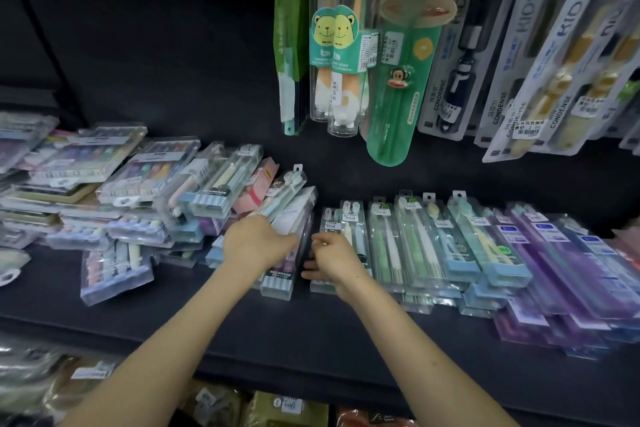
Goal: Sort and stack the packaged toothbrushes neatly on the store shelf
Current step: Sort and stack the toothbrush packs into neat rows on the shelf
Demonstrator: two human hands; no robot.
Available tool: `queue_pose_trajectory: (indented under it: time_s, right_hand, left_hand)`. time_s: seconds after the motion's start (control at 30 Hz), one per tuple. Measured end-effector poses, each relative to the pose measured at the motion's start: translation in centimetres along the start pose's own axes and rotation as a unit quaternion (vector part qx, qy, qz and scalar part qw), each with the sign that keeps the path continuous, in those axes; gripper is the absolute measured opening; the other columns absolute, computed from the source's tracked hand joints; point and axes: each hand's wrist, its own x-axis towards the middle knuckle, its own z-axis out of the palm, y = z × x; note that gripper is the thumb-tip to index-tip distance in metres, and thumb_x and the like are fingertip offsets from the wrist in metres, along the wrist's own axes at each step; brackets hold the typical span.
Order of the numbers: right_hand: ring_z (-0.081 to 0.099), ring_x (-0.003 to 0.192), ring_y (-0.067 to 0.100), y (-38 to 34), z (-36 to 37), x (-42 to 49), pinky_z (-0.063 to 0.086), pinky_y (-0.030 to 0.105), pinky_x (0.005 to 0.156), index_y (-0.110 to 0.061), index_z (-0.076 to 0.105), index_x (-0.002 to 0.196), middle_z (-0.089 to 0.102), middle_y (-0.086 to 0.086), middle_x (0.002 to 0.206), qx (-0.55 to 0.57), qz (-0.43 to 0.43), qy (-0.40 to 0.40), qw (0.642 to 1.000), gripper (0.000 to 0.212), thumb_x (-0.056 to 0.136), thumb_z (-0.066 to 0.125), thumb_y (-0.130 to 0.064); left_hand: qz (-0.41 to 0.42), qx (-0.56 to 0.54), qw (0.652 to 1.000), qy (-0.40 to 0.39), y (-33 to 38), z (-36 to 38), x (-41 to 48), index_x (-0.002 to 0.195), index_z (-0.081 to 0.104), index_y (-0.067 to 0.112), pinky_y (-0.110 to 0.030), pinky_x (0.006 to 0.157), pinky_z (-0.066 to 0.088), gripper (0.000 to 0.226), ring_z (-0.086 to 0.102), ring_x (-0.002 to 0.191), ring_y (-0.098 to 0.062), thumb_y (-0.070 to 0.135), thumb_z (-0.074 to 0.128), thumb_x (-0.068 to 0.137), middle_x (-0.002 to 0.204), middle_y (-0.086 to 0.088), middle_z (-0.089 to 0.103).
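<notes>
Shelf centre: left hand fingers grasp a tilted toothbrush pack; right hand fingers curl, grasp unclear.

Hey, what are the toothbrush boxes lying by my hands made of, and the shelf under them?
Toothbrush boxes: probably clear rigid plastic; glossy glare, and the brushes show through the walls. Shelf: dark and matte with no reflections; painted metal or laminate, I cannot tell which.

Only one view here: a wide-angle camera on the person's head, facing forward and down, very near the dark store shelf, with hanging toothbrush packs above.
</notes>
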Motion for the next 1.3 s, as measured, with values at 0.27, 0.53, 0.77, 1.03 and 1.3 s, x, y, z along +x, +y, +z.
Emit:
queue_pose_trajectory:
  time_s: [0.27,0.53,0.77,1.03,1.3]
  right_hand:
    - [0.064,0.089,0.025,0.4,2.2,1.7,0.06,0.039,0.072,-0.009,0.051,0.129,0.061,0.008,0.118,-0.02,-0.002,0.035,0.999,0.033,0.099,0.052,-0.021]
    - [0.067,0.063,0.022,0.8,3.1,3.0,0.058,0.032,0.053,-0.007,0.064,0.096,0.071,0.009,0.089,-0.182,0.004,0.056,0.982,0.024,0.087,0.069,-0.029]
    - [0.058,0.043,0.012,-0.3,2.6,2.4,0.029,0.017,0.032,-0.003,0.054,0.095,0.065,0.003,0.05,-0.046,0.073,0.04,0.996,0.018,0.085,0.068,-0.008]
    - [0.06,0.053,0.021,-0.7,-2.2,-2.5,0.024,0.018,0.032,-0.001,0.063,0.083,0.072,0.014,0.068,0.013,0.058,0.059,0.997,0.005,0.082,0.066,-0.005]
    - [0.065,0.051,0.021,0.7,-8.9,-6.8,0.052,0.026,0.045,0.002,0.063,0.094,0.066,0.016,0.063,0.203,0.058,0.029,0.977,0.017,0.091,0.05,-0.008]
  left_hand:
    - [-0.11,-0.513,0.843,-0.12,-2.9,-2.3,0.1,0.088,0.069,0.016,-0.032,0.065,0.055,0.02,0.063,0.067,-0.02,0.035,0.067,0.084,0.073,-0.006,0.063]
    - [-0.122,-0.52,0.843,-0.058,-3.8,-1.7,0.5,0.095,0.067,0.019,-0.039,0.087,0.052,0.024,0.068,0.084,-0.025,0.041,0.063,0.086,0.084,-0.007,0.07]
    - [-0.12,-0.566,0.813,-0.059,-3.2,-1.2,0.3,0.098,0.064,0.016,-0.046,0.098,0.048,0.022,0.068,0.095,-0.031,0.036,0.06,0.09,0.093,-0.011,0.072]
    - [-0.118,-0.575,0.809,-0.035,-1.4,0.5,1.1,0.109,0.062,0.004,-0.039,0.092,0.048,0.048,0.063,0.087,-0.03,0.047,0.059,0.089,0.091,-0.015,0.066]
    - [-0.116,-0.491,0.862,-0.05,0.3,2.8,1.2,0.133,0.049,0.009,-0.042,0.1,0.038,0.073,0.052,0.119,-0.03,0.058,0.06,0.082,0.128,-0.012,0.055]
